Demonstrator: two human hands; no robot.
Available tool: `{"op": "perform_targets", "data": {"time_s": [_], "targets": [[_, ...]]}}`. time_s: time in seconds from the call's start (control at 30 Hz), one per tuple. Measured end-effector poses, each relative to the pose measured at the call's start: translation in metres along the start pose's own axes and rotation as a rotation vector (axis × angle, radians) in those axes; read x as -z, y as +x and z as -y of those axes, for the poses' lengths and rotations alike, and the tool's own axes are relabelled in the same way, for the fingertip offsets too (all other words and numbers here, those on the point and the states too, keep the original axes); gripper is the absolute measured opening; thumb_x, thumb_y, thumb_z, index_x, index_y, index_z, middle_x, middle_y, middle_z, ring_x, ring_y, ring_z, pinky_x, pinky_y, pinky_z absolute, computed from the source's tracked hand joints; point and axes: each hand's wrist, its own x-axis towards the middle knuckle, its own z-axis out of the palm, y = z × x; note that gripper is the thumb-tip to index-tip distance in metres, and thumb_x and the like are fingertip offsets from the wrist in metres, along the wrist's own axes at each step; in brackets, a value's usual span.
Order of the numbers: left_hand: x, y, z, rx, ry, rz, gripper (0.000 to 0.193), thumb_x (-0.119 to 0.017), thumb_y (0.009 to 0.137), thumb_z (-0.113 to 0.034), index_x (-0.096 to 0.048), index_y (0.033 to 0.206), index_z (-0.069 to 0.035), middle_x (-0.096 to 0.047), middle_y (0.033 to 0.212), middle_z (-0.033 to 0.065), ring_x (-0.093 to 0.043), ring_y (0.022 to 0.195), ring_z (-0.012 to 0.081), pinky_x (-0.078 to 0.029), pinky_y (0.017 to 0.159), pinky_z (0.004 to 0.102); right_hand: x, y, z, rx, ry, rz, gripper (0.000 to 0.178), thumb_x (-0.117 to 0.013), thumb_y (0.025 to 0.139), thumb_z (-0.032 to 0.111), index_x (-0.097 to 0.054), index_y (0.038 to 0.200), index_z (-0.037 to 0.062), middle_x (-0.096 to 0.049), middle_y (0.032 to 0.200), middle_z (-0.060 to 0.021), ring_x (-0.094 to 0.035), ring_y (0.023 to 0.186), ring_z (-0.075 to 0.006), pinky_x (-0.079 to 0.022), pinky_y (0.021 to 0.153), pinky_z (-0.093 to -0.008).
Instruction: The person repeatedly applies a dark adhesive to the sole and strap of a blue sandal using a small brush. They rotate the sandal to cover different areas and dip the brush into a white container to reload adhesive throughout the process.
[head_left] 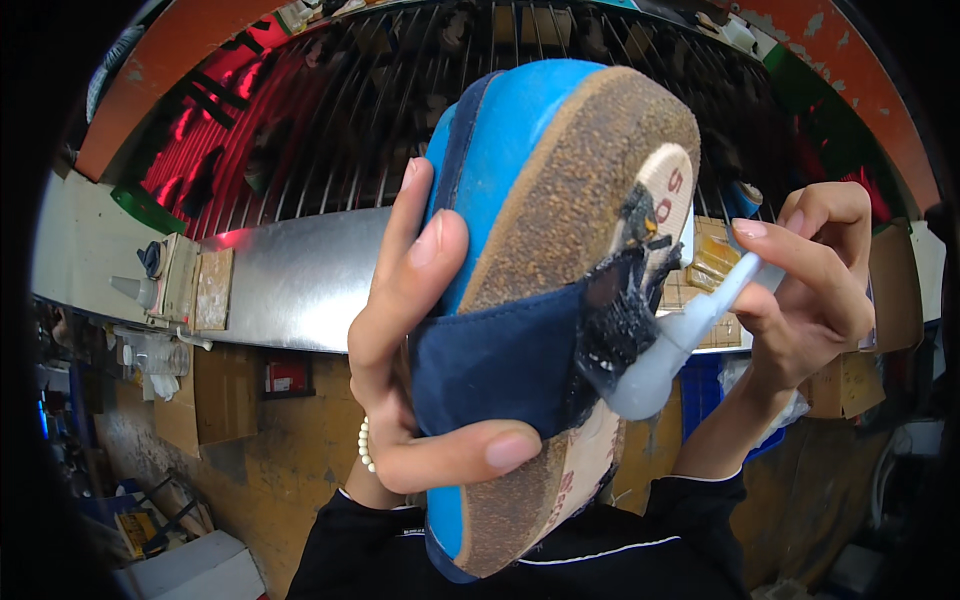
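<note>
My left hand (400, 330) is wrapped round a sandal upper on a blue shoe last (530, 120), held tilted with its underside facing me. A brown cork rim (560, 190) borders a pale insole board (664, 172). The navy strap (500, 350) crosses the cork, and its dark end, wet-looking and glossy, folds onto the underside. Between thumb and fingers, my right hand (815, 275) pinches a whitish glue brush (690, 325) with a thick, caked lower end. That end touches or lies just in front of the strap's folded end; its bristles cannot be made out clearly.
Behind the shoe runs a rack of metal rods (340, 150) with a red glow at its left, framed in orange. A shiny metal ledge (290, 280) lies before it. Cardboard boxes (215, 400) stand below left, and a blue crate (703, 395) below right.
</note>
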Motion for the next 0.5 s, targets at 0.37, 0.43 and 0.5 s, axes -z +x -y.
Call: {"op": "perform_targets", "data": {"time_s": [0.37, 0.43, 0.5], "targets": [[0.006, -0.002, 0.001, -0.028, 0.059, -0.002, 0.098, -0.058, 0.065, -0.032, -0.018, 0.152, -0.014, -0.032, 0.143, 0.0338, -0.049, 0.119, 0.0524, -0.049, 0.092, 0.063, -0.014, -0.01, -0.004, -0.011, 0.173, 0.064, 0.048, -0.08, 0.067, 0.046, -0.075, 0.09, 0.0046, -0.043, 0.086, -0.0036, -0.043, 0.078, -0.0163, -0.031, 0.064, -0.0262], [0.005, 0.0, -0.002, -0.037, 0.062, 0.011, 0.097, -0.058, 0.065, -0.032, -0.017, 0.152, -0.014, -0.032, 0.144, 0.0336, -0.049, 0.12, 0.0521, -0.048, 0.093, 0.0625, -0.01, -0.007, -0.001, -0.054, 0.103, 0.01, 0.045, -0.079, 0.072, 0.044, -0.075, 0.091, 0.0029, -0.043, 0.088, -0.0042, -0.043, 0.078, -0.0158, -0.033, 0.065, -0.0262], [0.001, 0.001, -0.004, -0.04, 0.06, 0.02, 0.097, -0.057, 0.066, -0.032, -0.017, 0.152, -0.013, -0.031, 0.144, 0.0334, -0.048, 0.12, 0.0517, -0.048, 0.094, 0.062, -0.007, -0.004, 0.003, -0.095, 0.004, -0.066, 0.044, -0.078, 0.076, 0.041, -0.074, 0.092, 0.0008, -0.044, 0.09, -0.0051, -0.044, 0.079, -0.0153, -0.036, 0.067, -0.0264]]}}
